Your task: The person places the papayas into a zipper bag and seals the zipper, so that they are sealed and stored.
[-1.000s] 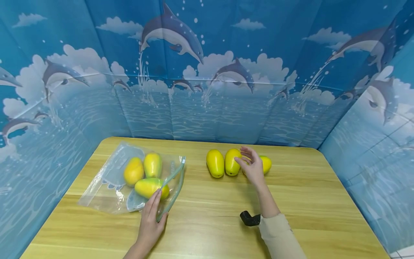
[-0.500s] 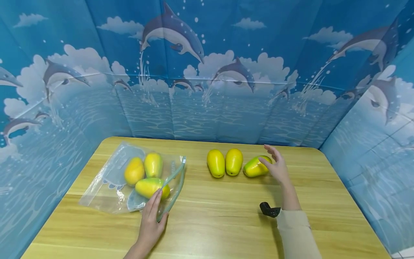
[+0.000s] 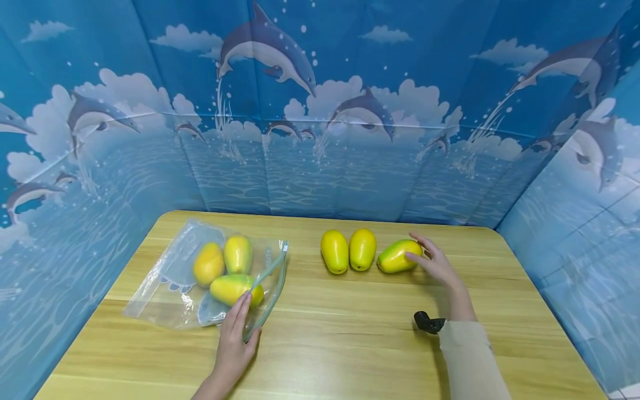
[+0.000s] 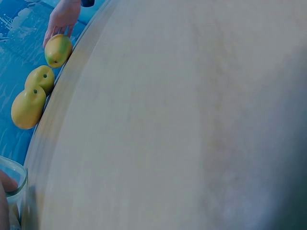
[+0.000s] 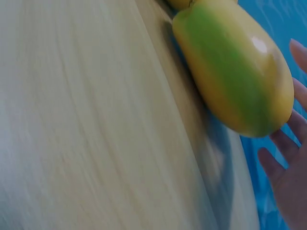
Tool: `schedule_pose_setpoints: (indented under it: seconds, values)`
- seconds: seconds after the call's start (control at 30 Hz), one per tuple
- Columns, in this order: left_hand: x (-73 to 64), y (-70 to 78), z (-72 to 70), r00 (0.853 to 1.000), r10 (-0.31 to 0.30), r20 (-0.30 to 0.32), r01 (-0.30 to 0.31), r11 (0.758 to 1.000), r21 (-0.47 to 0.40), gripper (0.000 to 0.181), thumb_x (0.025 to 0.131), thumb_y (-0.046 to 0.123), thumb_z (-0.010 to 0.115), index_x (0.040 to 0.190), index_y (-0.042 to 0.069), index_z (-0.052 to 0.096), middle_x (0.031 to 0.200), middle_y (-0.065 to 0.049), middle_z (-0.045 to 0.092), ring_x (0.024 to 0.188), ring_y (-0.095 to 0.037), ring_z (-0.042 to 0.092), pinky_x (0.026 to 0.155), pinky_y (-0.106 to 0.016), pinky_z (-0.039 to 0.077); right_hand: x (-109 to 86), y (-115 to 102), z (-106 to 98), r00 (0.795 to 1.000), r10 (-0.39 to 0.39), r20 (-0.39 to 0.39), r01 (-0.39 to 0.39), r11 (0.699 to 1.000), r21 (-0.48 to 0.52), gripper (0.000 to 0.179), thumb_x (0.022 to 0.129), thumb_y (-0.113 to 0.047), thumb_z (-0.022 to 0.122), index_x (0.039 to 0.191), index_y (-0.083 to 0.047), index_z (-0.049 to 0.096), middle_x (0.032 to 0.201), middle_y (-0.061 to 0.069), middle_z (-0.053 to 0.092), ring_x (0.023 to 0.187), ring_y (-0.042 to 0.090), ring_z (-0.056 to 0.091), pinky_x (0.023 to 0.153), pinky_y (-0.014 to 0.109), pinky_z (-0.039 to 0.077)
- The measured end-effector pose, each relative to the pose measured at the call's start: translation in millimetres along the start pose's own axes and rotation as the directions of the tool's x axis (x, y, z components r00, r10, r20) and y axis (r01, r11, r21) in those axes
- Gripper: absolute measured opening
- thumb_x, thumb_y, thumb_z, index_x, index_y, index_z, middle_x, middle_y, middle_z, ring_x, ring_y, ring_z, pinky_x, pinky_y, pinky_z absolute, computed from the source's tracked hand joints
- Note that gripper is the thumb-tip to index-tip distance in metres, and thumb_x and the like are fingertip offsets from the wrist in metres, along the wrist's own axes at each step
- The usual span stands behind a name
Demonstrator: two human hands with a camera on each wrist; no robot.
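Note:
My left hand [image 3: 234, 341] holds the near edge of a clear zip bag [image 3: 160, 308], with its green zip mouth [image 3: 281, 286] parted. Inside the bag lie three mangoes [image 3: 209, 265], yellow with some green. At the right of a group outside it, a yellow-green mango [image 3: 397, 257] lies on its side. The right hand [image 3: 440, 268] is at that mango's right end, fingers and thumb spread around it. In the right wrist view the fingertips are against or very close to the mango [image 5: 235, 67]; firm contact cannot be made out.
Two more yellow mangoes [image 3: 334, 253] stand side by side, left of the one by my right hand. A black wrist device [image 3: 427, 322] hangs at the right sleeve. The wooden table [image 3: 340, 344] ends at a blue dolphin curtain [image 3: 320, 183].
My right hand has moved right from above the loose mangoes, then lowered towards the right end of the rightmost one. The left hand and bag stay in place.

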State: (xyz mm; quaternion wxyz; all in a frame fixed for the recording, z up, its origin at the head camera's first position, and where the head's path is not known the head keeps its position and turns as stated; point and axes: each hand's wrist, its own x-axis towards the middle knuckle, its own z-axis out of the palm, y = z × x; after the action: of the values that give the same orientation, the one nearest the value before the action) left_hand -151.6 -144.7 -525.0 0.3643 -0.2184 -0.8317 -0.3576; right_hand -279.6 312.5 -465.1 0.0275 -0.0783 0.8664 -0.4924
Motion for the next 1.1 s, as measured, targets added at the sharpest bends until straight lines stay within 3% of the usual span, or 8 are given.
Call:
schedule_pose_setpoints:
  seconds: [0.2,0.33,0.6,0.87,0.93,1.03,1.1]
  values:
    - [-1.3,-0.1,-0.1,1.000,-0.021,0.015,0.021,1.000,0.003,0.082,0.055,-0.009,0.071,0.131,-0.006,0.043,0.135,-0.017,0.043,0.127,-0.015,0.034,0.109,-0.020,0.020,-3.2,6,-5,0.996,0.036,0.081,-0.042,0.997,0.071,0.066,0.089,-0.024,0.058,0.144,-0.006,0.025,0.148,0.020,0.018,0.133,0.043,0.018,0.105,0.058,0.020]
    - [-1.8,-0.4,0.1,1.000,-0.022,0.020,0.022,1.000,0.002,0.082,0.055,-0.010,0.071,0.131,-0.007,0.042,0.135,-0.017,0.043,0.127,-0.016,0.034,0.109,-0.020,0.020,-5.8,12,-9,0.994,0.029,0.102,-0.036,0.997,0.065,0.066,0.090,-0.023,0.058,0.144,-0.006,0.023,0.148,0.022,0.016,0.131,0.048,0.016,0.103,0.061,0.021]
    - [-0.6,1.0,-0.6,1.000,-0.012,0.010,0.012,1.000,0.001,0.082,0.054,-0.011,0.071,0.131,-0.007,0.043,0.135,-0.018,0.043,0.128,-0.015,0.033,0.109,-0.021,0.020,-7.9,16,-11,0.995,-0.004,0.104,-0.001,0.999,0.052,0.061,0.090,-0.019,0.057,0.139,0.000,0.024,0.143,0.028,0.021,0.129,0.049,0.021,0.103,0.061,0.022]
    - [-2.9,1.3,0.4,1.000,-0.023,0.020,0.023,1.000,0.008,0.082,0.055,-0.010,0.071,0.131,-0.007,0.042,0.135,-0.017,0.042,0.128,-0.015,0.033,0.109,-0.021,0.020,-9.6,19,-5,0.997,0.005,0.082,-0.014,0.994,0.104,0.063,0.090,-0.019,0.058,0.138,-0.001,0.021,0.143,0.030,0.020,0.129,0.048,0.020,0.103,0.059,0.021]
    - [-3.3,1.5,0.3,1.000,-0.024,0.019,0.024,1.000,0.009,0.082,0.055,-0.010,0.071,0.131,-0.007,0.042,0.136,-0.017,0.042,0.128,-0.015,0.033,0.109,-0.021,0.020,-10.2,19,-4,0.997,0.014,0.072,-0.020,0.996,0.090,0.063,0.090,-0.021,0.057,0.138,-0.001,0.020,0.142,0.031,0.022,0.128,0.048,0.024,0.102,0.056,0.028]
    - [-3.4,2.0,0.2,1.000,-0.020,0.016,0.020,1.000,0.005,0.081,0.055,-0.010,0.071,0.131,-0.007,0.042,0.135,-0.017,0.042,0.128,-0.015,0.033,0.109,-0.021,0.020,-11.6,20,-2,0.998,0.039,0.046,-0.042,0.997,0.064,0.063,0.090,-0.025,0.058,0.137,-0.004,0.022,0.141,0.029,0.026,0.124,0.046,0.031,0.096,0.039,0.041]
    - [-3.4,2.5,0.0,1.000,-0.015,0.012,0.015,1.000,0.008,0.082,0.054,-0.011,0.071,0.131,-0.007,0.042,0.135,-0.017,0.042,0.128,-0.015,0.033,0.109,-0.020,0.020,-12.7,22,-1,0.999,0.044,0.030,-0.045,0.998,0.052,0.063,0.090,-0.025,0.057,0.138,-0.003,0.022,0.140,0.030,0.027,0.122,0.046,0.034,0.092,0.031,0.043]
